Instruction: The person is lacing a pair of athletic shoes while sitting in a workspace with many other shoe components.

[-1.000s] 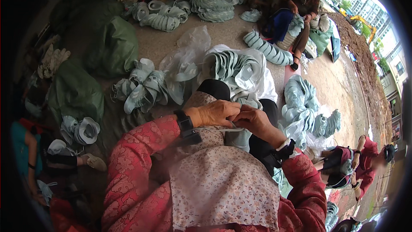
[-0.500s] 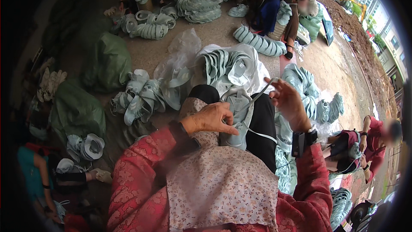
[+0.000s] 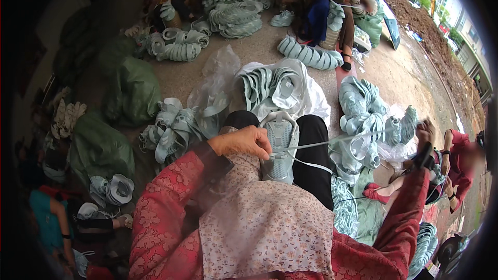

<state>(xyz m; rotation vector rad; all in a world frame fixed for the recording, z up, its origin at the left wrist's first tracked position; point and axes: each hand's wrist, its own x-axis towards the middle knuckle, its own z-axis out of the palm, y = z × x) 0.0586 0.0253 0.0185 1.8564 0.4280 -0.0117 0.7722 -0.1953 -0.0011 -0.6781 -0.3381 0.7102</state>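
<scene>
A pale grey-green shoe upper (image 3: 280, 168) with a mesh middle lies upright on my lap, between my black-trousered knees. Its left edge is pinched in my left hand (image 3: 243, 142), thumb and fingertips pressed together near the lower eyelets. Far out to the right, my right hand (image 3: 425, 133) is closed on a flat light-grey shoelace (image 3: 332, 142). The lace runs taut from the upper to that hand. A second, loose lace end curves over my right knee. A floral apron (image 3: 267, 223) covers my lap.
Stacked shoe uppers (image 3: 270, 85) sit on a white plastic bag before my knees. More bundles (image 3: 360, 109) lie at right and a loose pile (image 3: 174, 127) at left, by dark green sacks (image 3: 98, 150). Several people work around me, one with a lace at upper right.
My right hand has swung far out to the right, drawing the lace straight and tight. My left hand stays at the shoe's left side, its fingers now pinched closer.
</scene>
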